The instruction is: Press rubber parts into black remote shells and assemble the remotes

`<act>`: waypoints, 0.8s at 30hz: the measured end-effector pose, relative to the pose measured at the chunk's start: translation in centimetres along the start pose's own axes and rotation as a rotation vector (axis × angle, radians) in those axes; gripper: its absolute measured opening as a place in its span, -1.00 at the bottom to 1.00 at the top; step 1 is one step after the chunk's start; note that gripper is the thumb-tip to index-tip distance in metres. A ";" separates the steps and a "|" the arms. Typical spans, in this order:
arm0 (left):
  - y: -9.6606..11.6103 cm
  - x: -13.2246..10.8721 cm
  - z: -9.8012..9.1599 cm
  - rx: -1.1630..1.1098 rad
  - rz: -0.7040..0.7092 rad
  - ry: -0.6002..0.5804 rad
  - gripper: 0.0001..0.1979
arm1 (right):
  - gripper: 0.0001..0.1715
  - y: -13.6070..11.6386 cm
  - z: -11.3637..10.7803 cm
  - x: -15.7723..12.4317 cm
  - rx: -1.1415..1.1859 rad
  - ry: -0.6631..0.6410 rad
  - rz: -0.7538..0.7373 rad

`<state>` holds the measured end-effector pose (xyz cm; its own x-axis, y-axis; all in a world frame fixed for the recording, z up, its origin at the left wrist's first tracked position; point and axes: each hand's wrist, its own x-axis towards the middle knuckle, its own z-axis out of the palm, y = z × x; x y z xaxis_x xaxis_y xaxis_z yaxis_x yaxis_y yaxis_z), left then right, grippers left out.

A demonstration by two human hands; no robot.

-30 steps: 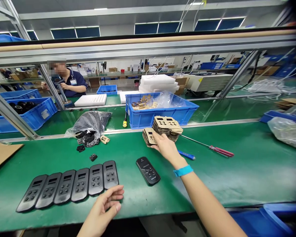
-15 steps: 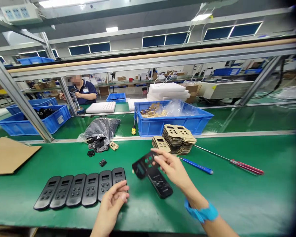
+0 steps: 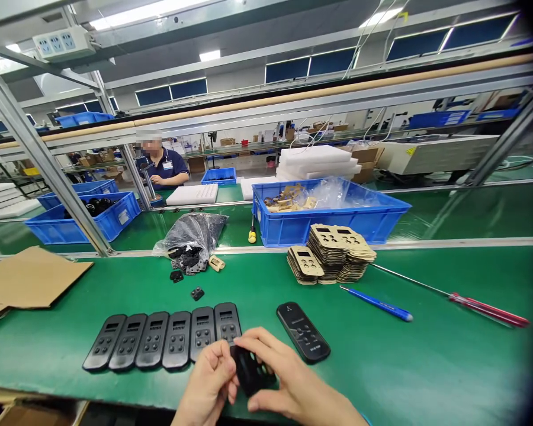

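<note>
Both hands are at a thin black face panel (image 3: 250, 371) with cut-out holes, held low near the front of the table. My right hand (image 3: 288, 373) grips it between thumb and fingers from the right. At its left edge, the fingertips of my left hand (image 3: 213, 378) are pinched on it; the exact contact is partly hidden. Several black remote-control housings (image 3: 176, 340) with buttons and a small window lie in a row just beyond my left hand. To the right lies a black remote control (image 3: 304, 332) with a printed face.
Tan-backed panels (image 3: 333, 254) are stacked before a blue bin (image 3: 328, 219). A blue pen-like tool (image 3: 377, 303) and a red-handled screwdriver (image 3: 488, 309) lie right. A bag of black parts (image 3: 193, 236), cardboard (image 3: 35, 275) and a metal post (image 3: 66, 189) are left. A co-worker (image 3: 166, 168) sits beyond.
My right hand has brought the black panel down and left, away from above the printed remote. My left hand has closed on its edge. The view has shifted slightly.
</note>
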<state>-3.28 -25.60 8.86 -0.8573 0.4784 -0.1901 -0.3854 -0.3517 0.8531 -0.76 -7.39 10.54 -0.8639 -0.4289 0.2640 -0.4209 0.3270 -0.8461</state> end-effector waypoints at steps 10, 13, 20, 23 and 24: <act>-1.4 0.8 -0.9 0.021 -0.046 0.019 -0.55 | -0.19 3.1 -0.5 -0.1 0.951 0.817 0.107; 0.3 2.6 -1.4 0.412 0.073 0.083 -0.60 | -0.20 4.0 -4.1 -0.9 1.008 1.166 0.115; 1.6 7.7 -1.1 1.239 0.353 0.359 -0.34 | -0.18 5.6 -4.0 -2.9 0.954 1.105 0.195; -0.7 7.9 -0.6 1.530 0.313 0.418 -0.27 | -0.27 6.7 -2.4 -3.5 1.020 1.001 0.208; -1.5 7.7 -0.3 1.610 0.297 0.396 -0.28 | -0.30 7.0 -2.0 -3.6 1.052 0.979 0.207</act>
<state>-9.46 -21.65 5.97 -0.9545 0.2457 0.1689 0.2955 0.8555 0.4253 -1.18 -1.87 4.61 -0.9030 0.4251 -0.0631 -0.2457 -0.6312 -0.7357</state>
